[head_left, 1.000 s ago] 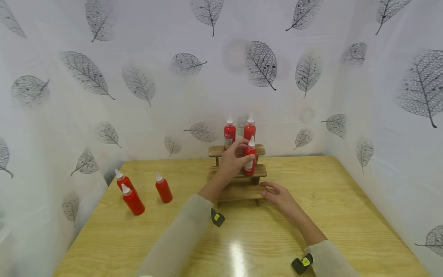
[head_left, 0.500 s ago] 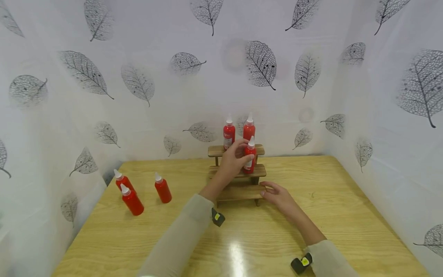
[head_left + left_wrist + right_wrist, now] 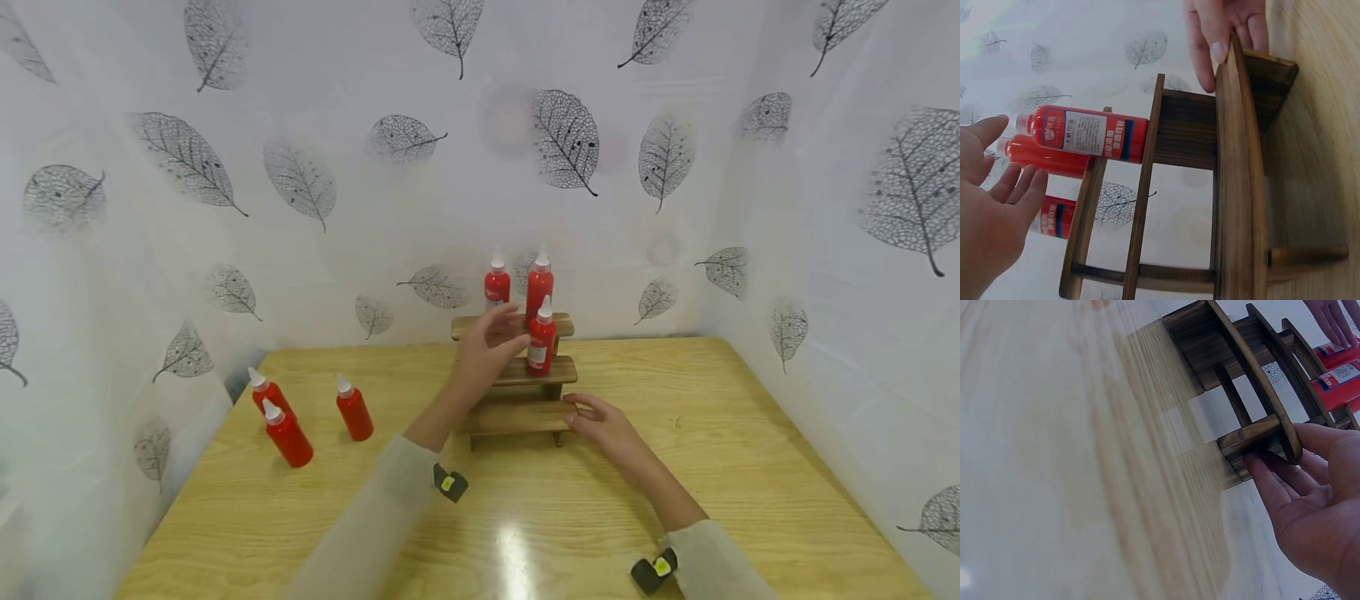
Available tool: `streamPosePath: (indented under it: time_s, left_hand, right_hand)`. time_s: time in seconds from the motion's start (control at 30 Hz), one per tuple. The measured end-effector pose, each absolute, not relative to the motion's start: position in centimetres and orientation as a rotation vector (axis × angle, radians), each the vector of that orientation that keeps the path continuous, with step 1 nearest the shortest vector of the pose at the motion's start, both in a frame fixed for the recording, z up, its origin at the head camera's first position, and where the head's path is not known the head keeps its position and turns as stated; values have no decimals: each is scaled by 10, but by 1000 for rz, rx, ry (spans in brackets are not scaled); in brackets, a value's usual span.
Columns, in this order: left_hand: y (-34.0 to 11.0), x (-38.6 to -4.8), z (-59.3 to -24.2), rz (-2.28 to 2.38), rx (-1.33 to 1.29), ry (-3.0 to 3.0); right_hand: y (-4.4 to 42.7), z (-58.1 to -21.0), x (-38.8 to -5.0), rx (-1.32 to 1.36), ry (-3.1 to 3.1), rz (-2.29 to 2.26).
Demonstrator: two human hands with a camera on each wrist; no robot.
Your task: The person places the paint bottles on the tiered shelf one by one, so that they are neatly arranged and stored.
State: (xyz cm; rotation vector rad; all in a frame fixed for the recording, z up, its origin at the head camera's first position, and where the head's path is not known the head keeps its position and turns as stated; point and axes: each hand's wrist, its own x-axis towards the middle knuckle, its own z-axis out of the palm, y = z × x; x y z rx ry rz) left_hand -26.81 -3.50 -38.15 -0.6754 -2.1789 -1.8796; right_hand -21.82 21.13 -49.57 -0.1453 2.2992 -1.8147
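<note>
Bottle [image 3: 541,346], red plastic, white-nozzled: stood on brown wooden rack's [image 3: 553,392] middle step [image 3: 562,369], seemingly settled.
Left hand [image 3: 483,350]: just let go, fingers parted, empty.
Right hand [image 3: 611,429]: gripped rack's lowest step [image 3: 521,419].

- Stand [image 3: 521,417]: brown wood, three stepped shelves, upright on the surface [image 3: 750,467].
- Middle bottle [image 3: 541,343]: red, labelled, white pointed nozzle, upright on the middle shelf [image 3: 566,369], right of centre.
- Top bottles [image 3: 539,290]: two, red, upright on the top shelf [image 3: 562,326].
- Left bottles [image 3: 291,440]: three, red, standing left of the stand.
</note>
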Motion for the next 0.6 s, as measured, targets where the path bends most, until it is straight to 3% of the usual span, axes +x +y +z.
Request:
streamPosePath:
  time_s: [0.6]
  left_hand:
    - [-122,-210,-393,-1856,-466,-2198]
  right_hand:
    - [211,-496,-219,-134,2321,-1808]
